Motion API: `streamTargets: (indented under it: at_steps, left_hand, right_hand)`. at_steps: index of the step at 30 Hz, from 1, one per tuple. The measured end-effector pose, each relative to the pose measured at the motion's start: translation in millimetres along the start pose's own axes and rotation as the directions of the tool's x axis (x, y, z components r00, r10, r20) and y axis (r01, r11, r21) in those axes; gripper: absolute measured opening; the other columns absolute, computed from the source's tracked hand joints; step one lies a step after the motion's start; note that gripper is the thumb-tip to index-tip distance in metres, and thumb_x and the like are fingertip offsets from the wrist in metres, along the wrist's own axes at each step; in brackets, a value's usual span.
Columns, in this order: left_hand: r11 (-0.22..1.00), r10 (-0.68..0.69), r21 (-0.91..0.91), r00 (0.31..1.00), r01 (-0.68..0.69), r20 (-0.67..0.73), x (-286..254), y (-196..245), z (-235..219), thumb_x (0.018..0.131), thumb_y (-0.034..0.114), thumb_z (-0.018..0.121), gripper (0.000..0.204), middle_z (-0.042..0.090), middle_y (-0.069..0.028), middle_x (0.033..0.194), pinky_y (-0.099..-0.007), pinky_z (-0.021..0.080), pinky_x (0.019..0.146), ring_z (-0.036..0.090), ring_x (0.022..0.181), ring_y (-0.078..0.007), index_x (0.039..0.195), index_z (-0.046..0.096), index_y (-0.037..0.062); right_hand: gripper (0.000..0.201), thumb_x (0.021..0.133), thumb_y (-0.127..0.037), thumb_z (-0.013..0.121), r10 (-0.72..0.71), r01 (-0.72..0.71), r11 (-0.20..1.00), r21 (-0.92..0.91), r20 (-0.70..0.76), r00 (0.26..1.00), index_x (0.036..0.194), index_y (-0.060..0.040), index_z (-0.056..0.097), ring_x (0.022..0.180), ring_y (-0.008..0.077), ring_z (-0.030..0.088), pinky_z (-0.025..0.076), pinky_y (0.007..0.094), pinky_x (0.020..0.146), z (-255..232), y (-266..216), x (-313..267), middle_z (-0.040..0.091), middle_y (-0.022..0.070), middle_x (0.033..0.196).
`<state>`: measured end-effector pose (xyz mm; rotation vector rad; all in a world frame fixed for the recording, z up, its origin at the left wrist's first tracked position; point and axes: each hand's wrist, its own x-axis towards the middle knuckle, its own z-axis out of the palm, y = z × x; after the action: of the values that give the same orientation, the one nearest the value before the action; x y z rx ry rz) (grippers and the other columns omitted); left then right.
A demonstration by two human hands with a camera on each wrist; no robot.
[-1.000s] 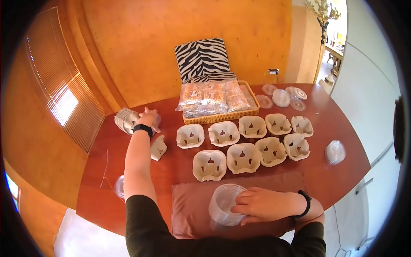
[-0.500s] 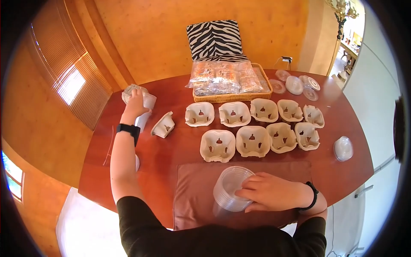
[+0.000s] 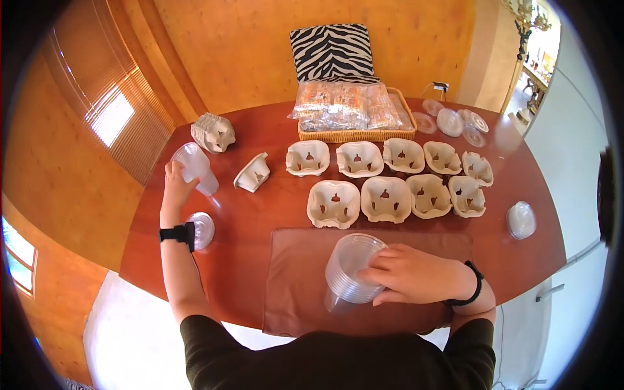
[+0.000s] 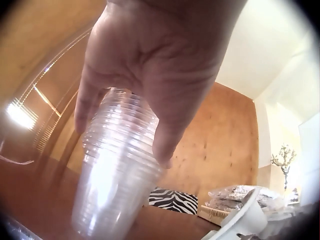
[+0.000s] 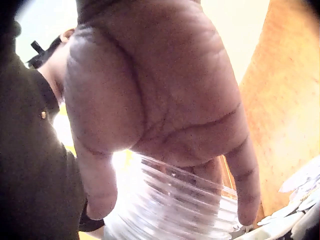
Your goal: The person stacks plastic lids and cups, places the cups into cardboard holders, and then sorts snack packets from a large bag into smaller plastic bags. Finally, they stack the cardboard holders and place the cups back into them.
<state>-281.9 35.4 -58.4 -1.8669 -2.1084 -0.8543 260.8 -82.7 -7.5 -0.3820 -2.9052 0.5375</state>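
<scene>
My left hand (image 3: 177, 188) grips a nested stack of clear plastic cups (image 3: 198, 170) around the rims at the table's left side. In the left wrist view, fingers and thumb span the upper rims of that stack (image 4: 117, 165), which leans. Over the brown cloth, my right hand (image 3: 419, 276) holds a second stack of clear plastic cups (image 3: 348, 276) at its rims, with some fingers inside the mouth. The right wrist view shows thumb and fingers on either side of those ridged rims (image 5: 165, 205). A clear lid stack (image 3: 203, 231) lies near my left wrist.
Two rows of pulp cup carriers (image 3: 386, 199) fill mid-table; another carrier (image 3: 252, 174) lies tilted left of them. Stacked carriers (image 3: 213, 133) stand far left. A wicker basket (image 3: 357, 136) holds bagged packets (image 3: 348, 107). Clear lids (image 3: 450, 122) lie back right, more lids (image 3: 521, 221) at right.
My left hand has drawn the cup stack back from beside the stacked carriers, toward me and left. The right hand keeps its hold on the other stack. The head view has shifted.
</scene>
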Motion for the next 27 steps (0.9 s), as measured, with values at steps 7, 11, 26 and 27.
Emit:
streamTargets:
  at_steps: [7,11,26,27]
  left_hand:
    - [0.891,-0.070,0.449,0.998,0.067,-0.010,-7.2,54.7,-26.0,0.069,0.040,0.077,0.071,0.038,-0.0142,0.140,-0.0529,0.033,0.100,0.033,0.130,-0.0357,0.124,0.046,0.0072]
    - [0.984,0.170,0.031,0.977,-0.175,0.128,-5.1,115.8,-53.3,0.072,0.042,0.075,0.072,0.043,-0.0181,0.136,-0.0465,0.036,0.101,0.037,0.128,-0.0355,0.127,0.047,0.0059]
    - [0.914,0.389,-0.292,0.815,-0.282,0.430,-44.2,139.3,19.5,0.072,-0.002,0.057,0.011,0.065,-0.0167,0.085,-0.0408,0.049,0.069,0.064,0.085,-0.0334,0.082,0.057,0.0031]
    - [0.889,0.441,-0.311,0.807,-0.335,0.393,-51.3,143.0,17.2,0.071,-0.004,0.055,0.012,0.065,-0.0161,0.084,-0.0401,0.049,0.068,0.064,0.084,-0.0333,0.081,0.057,0.0031]
  right_hand:
    - [0.014,0.085,-0.018,0.057,-0.069,0.070,0.994,-0.080,0.020,0.997,0.092,-0.0080,0.051,0.085,0.0232,0.055,0.040,0.0378,0.078,-4.6,-13.0,2.3,0.056,0.0053,0.079]
    - [0.011,0.079,-0.012,0.056,-0.056,0.062,0.971,-0.233,0.032,0.998,0.090,-0.0100,0.053,0.080,0.0199,0.054,0.039,0.0354,0.075,-12.1,-28.6,4.9,0.055,0.0021,0.076]
    - [0.007,0.074,-0.008,0.059,-0.083,0.086,0.953,-0.290,0.021,0.996,0.081,-0.0072,0.059,0.081,0.0204,0.057,0.037,0.0488,0.097,7.7,-55.2,-4.2,0.056,0.0024,0.067]
    - [0.007,0.074,-0.008,0.059,-0.089,0.085,0.952,-0.295,0.002,0.996,0.081,-0.0073,0.059,0.080,0.0203,0.056,0.036,0.0491,0.098,9.3,-54.4,-3.6,0.056,0.0023,0.066]
